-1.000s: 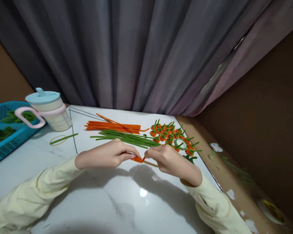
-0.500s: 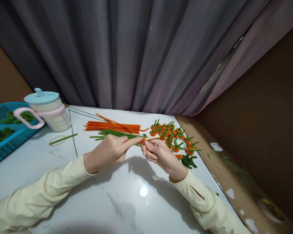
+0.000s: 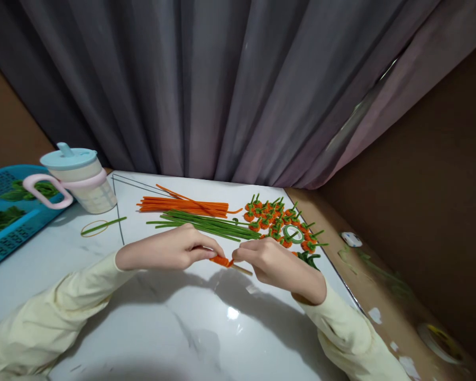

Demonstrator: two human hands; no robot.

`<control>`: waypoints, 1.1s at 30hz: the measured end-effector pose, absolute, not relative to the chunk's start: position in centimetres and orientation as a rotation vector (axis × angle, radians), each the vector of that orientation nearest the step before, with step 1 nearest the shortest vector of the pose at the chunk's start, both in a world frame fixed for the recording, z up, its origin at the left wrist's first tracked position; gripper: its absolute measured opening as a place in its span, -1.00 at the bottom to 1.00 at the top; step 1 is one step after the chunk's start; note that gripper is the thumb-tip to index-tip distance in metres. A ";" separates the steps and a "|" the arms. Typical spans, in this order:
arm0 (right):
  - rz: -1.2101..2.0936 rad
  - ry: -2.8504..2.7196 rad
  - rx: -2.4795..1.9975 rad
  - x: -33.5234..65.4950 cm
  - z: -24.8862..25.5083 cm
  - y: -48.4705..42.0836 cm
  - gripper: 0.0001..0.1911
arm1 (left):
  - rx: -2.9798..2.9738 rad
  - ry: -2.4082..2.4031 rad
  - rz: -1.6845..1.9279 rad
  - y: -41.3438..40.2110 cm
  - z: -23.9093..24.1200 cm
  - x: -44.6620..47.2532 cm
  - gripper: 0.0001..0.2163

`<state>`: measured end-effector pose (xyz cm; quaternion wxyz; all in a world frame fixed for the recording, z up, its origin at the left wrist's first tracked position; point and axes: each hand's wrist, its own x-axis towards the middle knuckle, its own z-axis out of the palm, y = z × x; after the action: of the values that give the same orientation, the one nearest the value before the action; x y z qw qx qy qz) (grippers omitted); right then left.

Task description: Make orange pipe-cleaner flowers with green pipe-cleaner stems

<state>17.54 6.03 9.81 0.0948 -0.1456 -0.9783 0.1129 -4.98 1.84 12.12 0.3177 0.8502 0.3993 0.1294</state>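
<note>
Your right hand [image 3: 273, 259] has turned over since half a second ago, so its back now faces up. The wooden stick [image 3: 243, 270], which pointed up toward the orange pumpkins, now slants down toward you, and both hands sit a little lower.

The orange coil [image 3: 219, 260] is wound around the stick, held above the near part of the white table [image 3: 174, 328], between your hands. Your left hand [image 3: 174, 247] pinches the coil at its left end, thumb and fingers closed on it. Your right thumb and fingers are pinched on the tail of the same orange strand, just beside the coil, with the bare stick jutting out below them. Your hands are near each other but apart.

Just beyond lie a bundle of green stems [image 3: 206, 225] and, behind it, a bundle of orange stems [image 3: 182, 205]. To their right stand the clustered orange pumpkins [image 3: 249, 216] with green stalks, a tape roll [image 3: 286, 233] among them, and dark green curled pieces [image 3: 311, 260] nearer you, partly hidden by your right hand.

Well off to the left, a rubber band circles a green strip [image 3: 111, 223], near a lidded cup [image 3: 91, 196] and a blue basket [image 3: 27, 227] of leafy greens [image 3: 2, 219]. A grey curtain [image 3: 206, 90] hangs behind the table.
</note>
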 end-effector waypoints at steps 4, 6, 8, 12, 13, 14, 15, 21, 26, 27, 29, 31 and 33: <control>1.178 -2.493 -0.337 17.4 9.1 7.4 -0.77 | 1.742 0.961 0.362 2.6 12.3 -5.7 -0.70; 1.580 -2.152 -0.436 16.7 8.2 7.5 -0.74 | 1.583 0.969 0.468 2.7 11.7 -5.5 -0.65; 1.828 -1.728 -0.550 15.7 7.1 7.2 -0.73 | 1.606 1.041 0.640 2.7 11.0 -5.1 -0.64; 1.986 -1.308 -0.627 14.2 6.1 6.2 -0.71 | 2.184 1.283 0.988 2.4 9.2 -4.3 -0.72; 1.986 -1.294 -0.657 14.1 6.1 6.1 -0.69 | 2.390 1.289 1.029 2.3 8.8 -4.3 -0.72; 1.976 -1.297 -0.689 14.1 6.2 6.1 -0.68 | 2.595 1.302 1.030 2.2 8.5 -4.2 -0.69; 1.962 -1.314 -0.722 14.2 6.4 6.2 -0.67 | 2.790 1.329 0.985 2.1 8.2 -4.2 -0.65; 1.621 -1.890 -0.944 15.2 7.4 7.0 -0.72 | 3.293 1.589 0.523 1.3 8.2 -4.1 -0.52; 0.304 -2.798 -0.918 16.0 8.0 5.9 -0.78 | 2.919 1.483 0.328 1.2 8.8 -3.8 -0.63; 0.070 -2.919 -0.850 16.1 8.2 5.4 -0.77 | 2.798 1.430 0.361 1.2 9.0 -3.9 -0.66; -0.205 -3.057 -0.717 16.3 8.8 4.7 -0.80 | 2.562 1.302 0.423 1.5 9.7 -4.2 -0.70; -0.218 -3.094 -0.627 16.7 9.5 4.4 -0.80 | 2.339 1.175 0.405 1.9 10.5 -4.7 -0.72; 0.045 -3.050 -0.510 17.0 10.0 4.8 -0.76 | 2.109 1.077 0.319 2.4 11.1 -5.3 -0.75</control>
<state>17.04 4.84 9.96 0.0246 -0.1649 -0.9859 0.0147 -5.34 2.37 11.11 0.3671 0.8210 0.4192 0.1243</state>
